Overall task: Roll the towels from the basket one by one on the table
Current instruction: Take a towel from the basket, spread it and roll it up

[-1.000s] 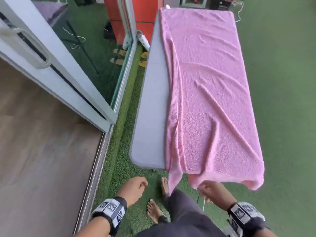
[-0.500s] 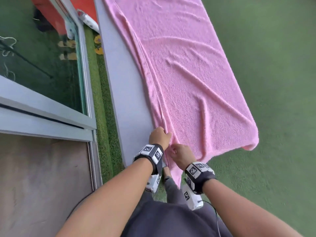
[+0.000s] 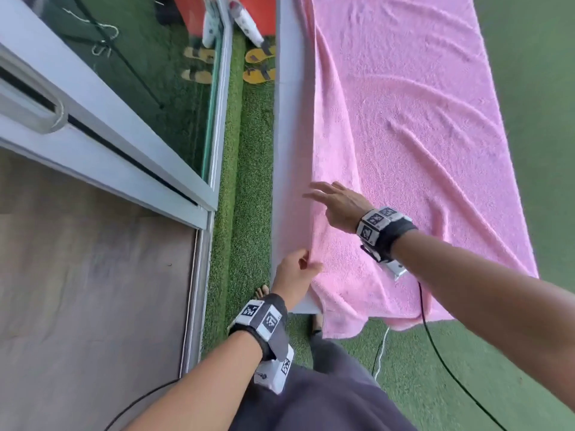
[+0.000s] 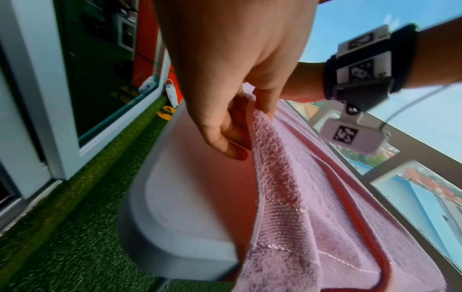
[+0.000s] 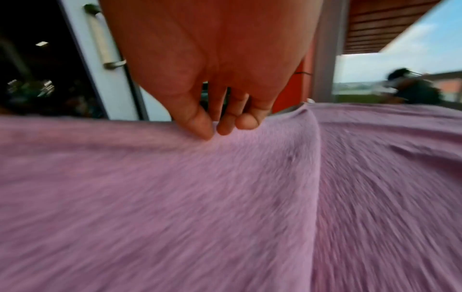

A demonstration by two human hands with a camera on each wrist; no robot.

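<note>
While your left hand (image 3: 295,270) pinches the long edge of the pink towel (image 3: 413,135) near the close corner, your right hand (image 3: 337,203) reaches out farther along that same edge with its fingers spread and straight. The left wrist view shows the left grip clamped on the cloth, thumb on one side and fingers (image 4: 226,146) on the other, lifting the edge a little off the grey surface (image 3: 291,169). The right grip is apart; its fingertips (image 5: 205,128) sit just at the towel, and you cannot tell if they press it yet. The towel lies spread along the surface, with its near end hanging over the front. It is not rolled at all. Holding one spot and reaching for a second spot looks like a way to lift the whole side evenly, so you can fold or straighten it before rolling. No basket shows in these views.
</note>
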